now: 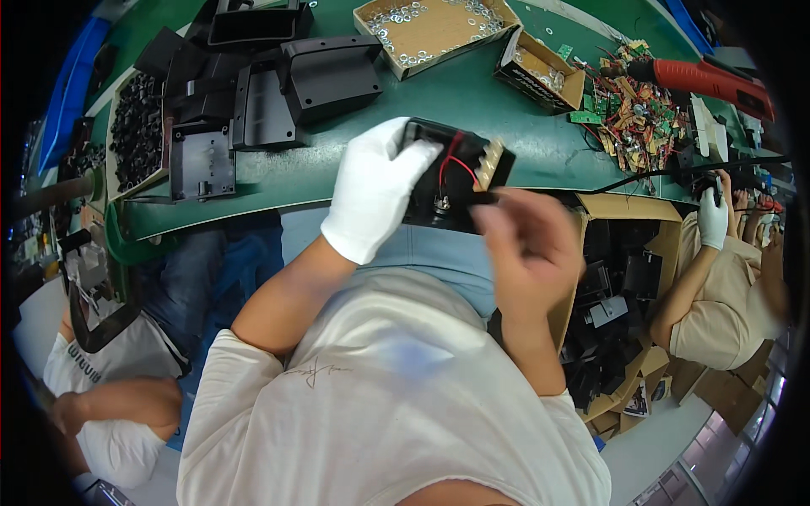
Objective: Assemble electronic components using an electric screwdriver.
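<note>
My left hand (371, 187), in a white glove, grips the left side of an open black plastic housing (429, 218) over the table's near edge. Inside it a red wire (460, 160) loops beside a small round metal part (441, 203). A pale tan strip with a toothed edge (488, 164) stands along the housing's right side. My bare right hand (533, 244) is at the housing's lower right corner, its fingers curled and slightly blurred. A small dark piece shows at its fingertips, too unclear to name.
Black housings (329, 80) and a box of small black parts (135, 135) stand at the left. Trays of washers (439, 38) lie behind. A pile of wired circuit boards (633, 118) and a red-handled tool (709, 84) are at the right. A carton (629, 207) holds black housings. Co-workers sit on both sides.
</note>
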`<move>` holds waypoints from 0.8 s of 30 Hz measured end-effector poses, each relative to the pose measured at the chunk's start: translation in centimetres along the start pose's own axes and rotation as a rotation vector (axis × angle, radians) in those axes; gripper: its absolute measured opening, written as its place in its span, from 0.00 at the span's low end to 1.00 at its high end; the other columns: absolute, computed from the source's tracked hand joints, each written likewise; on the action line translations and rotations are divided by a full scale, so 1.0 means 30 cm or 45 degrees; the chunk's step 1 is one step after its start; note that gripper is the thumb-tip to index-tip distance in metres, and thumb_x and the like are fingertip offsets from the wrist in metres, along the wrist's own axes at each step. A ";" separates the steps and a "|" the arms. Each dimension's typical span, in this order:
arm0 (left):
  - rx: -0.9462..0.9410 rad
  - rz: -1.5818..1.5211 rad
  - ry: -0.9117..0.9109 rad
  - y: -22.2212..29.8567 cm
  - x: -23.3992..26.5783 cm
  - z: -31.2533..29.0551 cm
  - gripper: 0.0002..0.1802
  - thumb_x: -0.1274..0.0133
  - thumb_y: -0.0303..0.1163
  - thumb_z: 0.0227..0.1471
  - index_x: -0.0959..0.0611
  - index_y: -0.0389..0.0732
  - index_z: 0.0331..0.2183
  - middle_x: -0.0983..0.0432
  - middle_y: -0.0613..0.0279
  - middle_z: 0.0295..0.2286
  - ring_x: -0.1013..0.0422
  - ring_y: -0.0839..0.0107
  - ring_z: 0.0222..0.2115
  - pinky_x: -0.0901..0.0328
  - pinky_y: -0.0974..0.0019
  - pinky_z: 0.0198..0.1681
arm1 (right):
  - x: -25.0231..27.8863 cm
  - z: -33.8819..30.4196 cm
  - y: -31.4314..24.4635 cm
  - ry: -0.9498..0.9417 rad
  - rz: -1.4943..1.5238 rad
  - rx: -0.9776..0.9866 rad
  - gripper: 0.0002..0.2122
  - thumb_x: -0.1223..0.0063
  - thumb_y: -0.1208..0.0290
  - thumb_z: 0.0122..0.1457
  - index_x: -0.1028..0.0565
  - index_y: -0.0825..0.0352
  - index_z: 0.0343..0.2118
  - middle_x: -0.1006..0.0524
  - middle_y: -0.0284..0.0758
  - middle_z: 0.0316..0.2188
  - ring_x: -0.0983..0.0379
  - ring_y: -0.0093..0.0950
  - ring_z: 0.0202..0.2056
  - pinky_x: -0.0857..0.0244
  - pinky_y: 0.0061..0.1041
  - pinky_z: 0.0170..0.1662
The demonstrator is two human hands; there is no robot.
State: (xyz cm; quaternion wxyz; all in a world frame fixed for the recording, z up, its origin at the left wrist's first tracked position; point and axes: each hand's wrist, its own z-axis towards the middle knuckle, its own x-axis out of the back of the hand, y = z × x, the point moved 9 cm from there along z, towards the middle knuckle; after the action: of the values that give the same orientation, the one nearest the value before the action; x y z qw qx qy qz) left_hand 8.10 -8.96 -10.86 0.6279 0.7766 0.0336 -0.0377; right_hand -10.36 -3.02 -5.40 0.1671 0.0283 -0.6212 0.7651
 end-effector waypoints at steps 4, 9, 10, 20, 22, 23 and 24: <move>0.024 -0.231 0.026 0.013 -0.003 0.003 0.16 0.50 0.23 0.57 0.17 0.31 0.46 0.17 0.59 0.40 0.26 0.71 0.40 0.34 0.71 0.50 | 0.099 -0.092 0.103 0.323 0.337 -0.345 0.13 0.44 0.77 0.62 0.24 0.71 0.49 0.18 0.39 0.35 0.29 0.22 0.23 0.36 0.17 0.25; -0.106 -0.340 0.034 -0.013 -0.046 -0.011 0.22 0.50 0.20 0.55 0.21 0.31 0.53 0.21 0.55 0.50 0.28 0.70 0.50 0.38 0.70 0.60 | -0.083 -0.145 0.195 -0.316 0.603 -0.849 0.11 0.47 0.78 0.65 0.23 0.71 0.50 0.17 0.38 0.36 0.27 0.20 0.27 0.34 0.16 0.26; -0.157 -0.355 0.039 -0.008 -0.050 -0.017 0.24 0.49 0.19 0.55 0.22 0.31 0.55 0.23 0.54 0.52 0.29 0.69 0.52 0.39 0.69 0.62 | -0.108 -0.154 0.194 -0.434 0.615 -0.887 0.09 0.47 0.78 0.66 0.21 0.71 0.46 0.17 0.38 0.34 0.27 0.20 0.26 0.33 0.16 0.26; -0.525 -0.231 -0.090 0.201 0.002 -0.099 0.31 0.34 0.22 0.40 0.20 0.36 0.50 0.36 0.40 0.62 0.33 0.52 0.60 0.36 0.57 0.63 | -0.064 -0.124 0.208 -0.356 0.707 -0.791 0.04 0.42 0.79 0.63 0.17 0.72 0.36 0.18 0.34 0.23 0.30 0.18 0.21 0.33 0.15 0.26; -0.610 -0.001 -0.176 0.235 0.020 -0.122 0.30 0.33 0.23 0.37 0.19 0.37 0.48 0.35 0.39 0.62 0.33 0.50 0.60 0.35 0.56 0.62 | -0.064 -0.126 0.201 -0.349 0.709 -0.782 0.04 0.42 0.80 0.62 0.17 0.72 0.36 0.19 0.34 0.23 0.30 0.18 0.21 0.33 0.15 0.26; -0.697 0.224 -0.251 0.252 0.018 -0.143 0.30 0.32 0.23 0.35 0.19 0.38 0.46 0.35 0.38 0.61 0.33 0.48 0.59 0.34 0.56 0.60 | -0.066 -0.125 0.193 -0.354 0.703 -0.770 0.04 0.41 0.80 0.61 0.17 0.72 0.35 0.19 0.34 0.22 0.30 0.18 0.21 0.34 0.15 0.26; -0.781 0.449 -0.327 0.263 0.008 -0.163 0.30 0.31 0.24 0.32 0.18 0.39 0.44 0.35 0.38 0.61 0.32 0.46 0.59 0.32 0.55 0.59 | -0.067 -0.124 0.186 -0.358 0.696 -0.757 0.03 0.41 0.81 0.60 0.17 0.72 0.35 0.19 0.34 0.22 0.30 0.19 0.21 0.34 0.16 0.26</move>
State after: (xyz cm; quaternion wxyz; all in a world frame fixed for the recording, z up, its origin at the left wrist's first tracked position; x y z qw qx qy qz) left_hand 9.21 -5.82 -2.19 0.8273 0.5352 -0.1698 -0.0143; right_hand -9.47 -0.84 -12.00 -0.1273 -0.0827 -0.8162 0.5574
